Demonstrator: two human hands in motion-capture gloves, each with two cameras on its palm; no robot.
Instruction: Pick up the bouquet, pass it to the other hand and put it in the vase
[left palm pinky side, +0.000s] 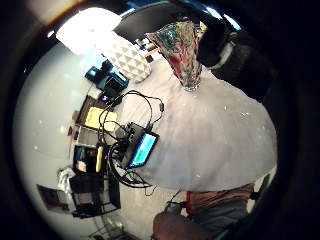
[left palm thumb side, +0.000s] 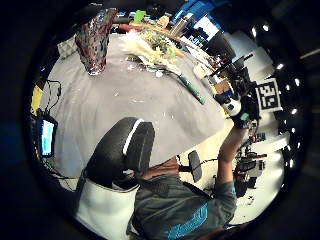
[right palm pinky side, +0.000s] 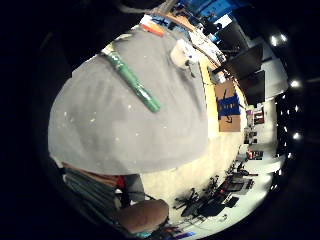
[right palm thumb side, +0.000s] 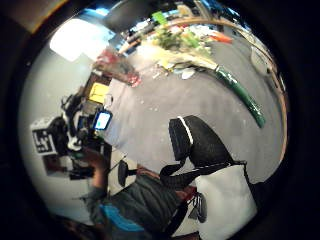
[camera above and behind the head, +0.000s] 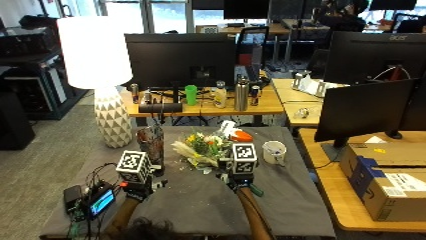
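2 gloved hands hover above a tabletop (camera above and behind the head: 200, 205) draped in grey cloth, and neither holds anything. The left hand (camera above and behind the head: 138, 192) sits near the tabletop's left side, close to the vase (camera above and behind the head: 154, 144), a tall glass piece of mottled red and dark colour standing upright on the cloth. The right hand (camera above and behind the head: 241, 181) hangs near the middle, just at the stem end of the bouquet (camera above and behind the head: 203, 147). From the outside view the fingers of both hands are hidden under the gloves' gear, so whether each grip is wide or narrow I cannot tell.

The bouquet lies flat on the cloth, its yellow, white and green blooms and pale feathery grass toward the vase, just beside it but apart. Its green wrapped stem (right palm pinky side: 131, 80) points away toward the person's right, bare of any hand in the right little finger side palm view. The left thumb side palm view shows vase and bouquet side by side on the cloth, with small flecks scattered around them.

1 white mug (camera above and behind the head: 273, 151) stands to the right of the bouquet. A small device with a lit screen (camera above and behind the head: 102, 200) sits at the tabletop's left edge among black cables. A white lamp (camera above and behind the head: 93, 52) stands beyond the left corner.
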